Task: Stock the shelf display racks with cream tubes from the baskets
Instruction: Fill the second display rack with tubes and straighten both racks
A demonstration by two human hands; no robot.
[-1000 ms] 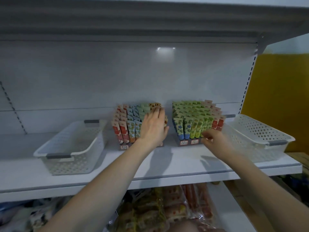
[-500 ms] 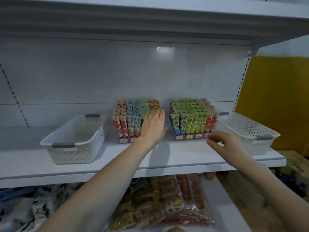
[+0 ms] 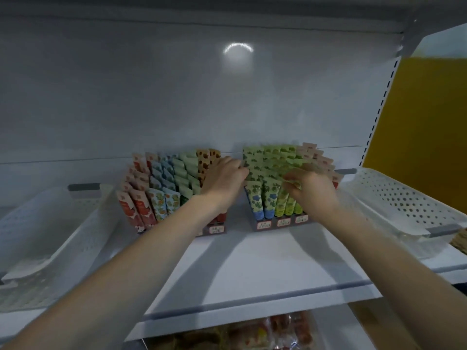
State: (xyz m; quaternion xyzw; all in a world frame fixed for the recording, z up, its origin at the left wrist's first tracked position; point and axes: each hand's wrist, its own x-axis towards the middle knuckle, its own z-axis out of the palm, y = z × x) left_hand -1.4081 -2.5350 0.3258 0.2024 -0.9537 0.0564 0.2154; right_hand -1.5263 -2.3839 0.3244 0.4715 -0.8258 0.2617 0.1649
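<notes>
Seating stock: your right hand (image 3: 309, 189) pinches a green tube (image 3: 290, 184) at its fingertips; left hand (image 3: 225, 178) grip unclear. Next, press it level.

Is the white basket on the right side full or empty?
Empty: the basket shows only its bare perforated bottom and walls; nothing lies inside.

Retail shop interior: a white metal shelf (image 3: 278, 269) on a slotted upright (image 3: 379, 109) carries tiered display racks (image 3: 273, 226) of cream tubes (image 3: 255, 198) with price labels (image 3: 264, 225); bagged goods (image 3: 278, 332) lie on the level below.
</notes>
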